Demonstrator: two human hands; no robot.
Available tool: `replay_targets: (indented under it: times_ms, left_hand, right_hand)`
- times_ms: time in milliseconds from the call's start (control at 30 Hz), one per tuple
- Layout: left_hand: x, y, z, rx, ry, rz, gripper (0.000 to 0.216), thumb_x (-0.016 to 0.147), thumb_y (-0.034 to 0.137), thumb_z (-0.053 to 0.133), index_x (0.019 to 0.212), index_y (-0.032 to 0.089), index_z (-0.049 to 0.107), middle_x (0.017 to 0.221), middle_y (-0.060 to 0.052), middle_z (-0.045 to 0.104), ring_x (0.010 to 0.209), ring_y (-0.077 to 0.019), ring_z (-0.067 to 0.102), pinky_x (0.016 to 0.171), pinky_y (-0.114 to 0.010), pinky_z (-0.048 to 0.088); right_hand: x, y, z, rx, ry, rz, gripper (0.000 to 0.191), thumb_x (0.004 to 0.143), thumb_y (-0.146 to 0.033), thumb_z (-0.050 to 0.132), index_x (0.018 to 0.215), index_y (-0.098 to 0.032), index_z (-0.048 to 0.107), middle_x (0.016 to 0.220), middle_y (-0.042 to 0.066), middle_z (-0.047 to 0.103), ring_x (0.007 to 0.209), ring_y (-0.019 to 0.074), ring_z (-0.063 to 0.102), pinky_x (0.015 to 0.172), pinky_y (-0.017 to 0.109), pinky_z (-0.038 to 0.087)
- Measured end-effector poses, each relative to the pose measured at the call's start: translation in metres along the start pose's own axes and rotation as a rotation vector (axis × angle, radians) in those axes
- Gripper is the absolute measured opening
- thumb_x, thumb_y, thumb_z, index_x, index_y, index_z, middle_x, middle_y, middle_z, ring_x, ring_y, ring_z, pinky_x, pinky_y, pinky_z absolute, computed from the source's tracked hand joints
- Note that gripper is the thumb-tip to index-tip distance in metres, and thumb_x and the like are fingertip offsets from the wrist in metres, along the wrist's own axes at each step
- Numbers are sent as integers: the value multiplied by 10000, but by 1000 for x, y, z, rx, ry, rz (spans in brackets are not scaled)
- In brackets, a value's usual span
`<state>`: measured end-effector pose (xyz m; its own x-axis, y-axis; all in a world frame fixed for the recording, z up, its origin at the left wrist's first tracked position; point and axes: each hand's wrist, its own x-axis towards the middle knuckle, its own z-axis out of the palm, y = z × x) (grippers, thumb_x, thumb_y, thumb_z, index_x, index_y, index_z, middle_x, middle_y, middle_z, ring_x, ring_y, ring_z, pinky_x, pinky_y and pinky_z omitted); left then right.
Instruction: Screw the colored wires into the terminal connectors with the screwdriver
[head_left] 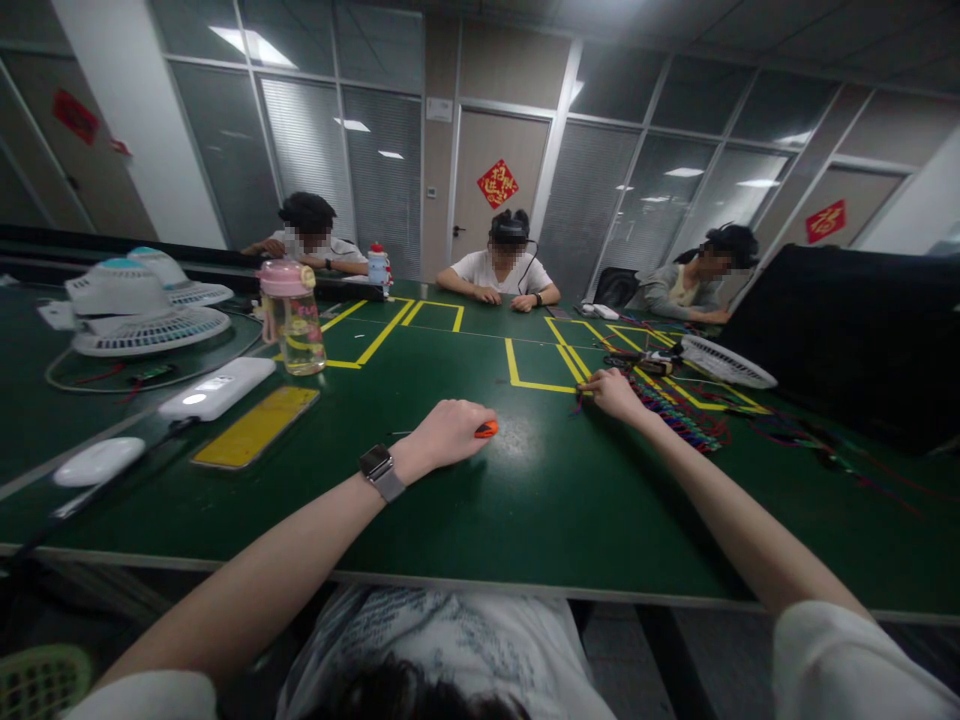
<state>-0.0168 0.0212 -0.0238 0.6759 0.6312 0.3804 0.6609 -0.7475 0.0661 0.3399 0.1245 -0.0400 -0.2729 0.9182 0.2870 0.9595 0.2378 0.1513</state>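
My left hand (448, 435) is closed on an orange-ended tool (487, 429) above the green tabletop. Only its orange end shows past my fingers, so I cannot make out its kind. Farther right, my right hand (615, 394) has its fingers pressed together at the near end of a row of coloured wires (679, 415). A few dark strands stick out below the fingertips. This row of red, blue and green wires runs back toward the right, beside the yellow tape lines (547, 386).
On the left are a phone with a yellow back (256, 428), a white power bank (217, 388), a pink-lidded bottle (294, 320) and white fans (150, 310). Another white fan (727, 362) lies right, near a black screen (862, 345). Several people sit across the green table (465, 530).
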Motion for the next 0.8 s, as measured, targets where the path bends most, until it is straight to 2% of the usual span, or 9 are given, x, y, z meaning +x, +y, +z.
replay_targets:
  times_ms: [133, 300, 400, 567, 633, 700, 800]
  left_hand:
    - [0, 1, 0, 0, -14, -4, 134, 886, 242, 531, 873, 184, 651, 838, -35, 693, 760, -174, 645, 647, -243, 416]
    - [0, 3, -3, -7, -25, -9, 128, 884, 233, 533, 862, 182, 648, 840, -38, 693, 743, -172, 642, 643, -244, 415]
    - [1, 3, -2, 6, -23, 0, 120, 879, 237, 539, 858, 182, 644, 827, -38, 692, 731, -179, 637, 627, -247, 404]
    - [0, 5, -2, -20, 12, -20, 131, 879, 249, 539, 833, 180, 641, 797, -40, 685, 699, -175, 619, 611, -247, 378]
    - [1, 8, -6, -97, 67, -78, 184, 889, 329, 547, 848, 182, 650, 773, -40, 678, 685, -174, 610, 616, -251, 379]
    - [2, 12, -12, -249, 182, -155, 265, 898, 413, 532, 859, 177, 646, 752, -32, 660, 671, -162, 595, 628, -251, 390]
    - [5, 18, -24, -580, 370, -223, 299, 969, 331, 356, 891, 174, 598, 716, -4, 605, 631, -128, 548, 608, -235, 402]
  right_hand:
    - [-1, -26, -3, 130, 18, -86, 383, 792, -57, 483, 1018, -153, 777, 932, 97, 742, 903, 216, 609, 840, 279, 442]
    - [-7, -68, -5, 262, 44, -172, 284, 874, -233, 518, 880, -137, 786, 749, 64, 741, 736, 194, 648, 704, 257, 469]
    - [-10, -91, -6, 359, 58, -217, 249, 858, -293, 587, 791, -148, 777, 680, 53, 729, 648, 180, 644, 642, 250, 461]
    - [-17, -120, -9, 456, 99, -232, 138, 798, -184, 646, 747, -135, 764, 729, 98, 735, 643, 185, 648, 631, 262, 466]
    - [-25, -129, -12, 487, 89, -268, 135, 803, -152, 632, 786, -146, 765, 768, 87, 740, 673, 174, 657, 653, 253, 482]
    - [-37, -138, -16, 584, 79, -366, 136, 818, -160, 628, 833, -157, 763, 801, 74, 741, 716, 168, 665, 687, 252, 502]
    - [-56, -150, -22, 789, 94, -509, 153, 858, -213, 617, 874, -167, 762, 874, 87, 738, 814, 177, 677, 757, 277, 522]
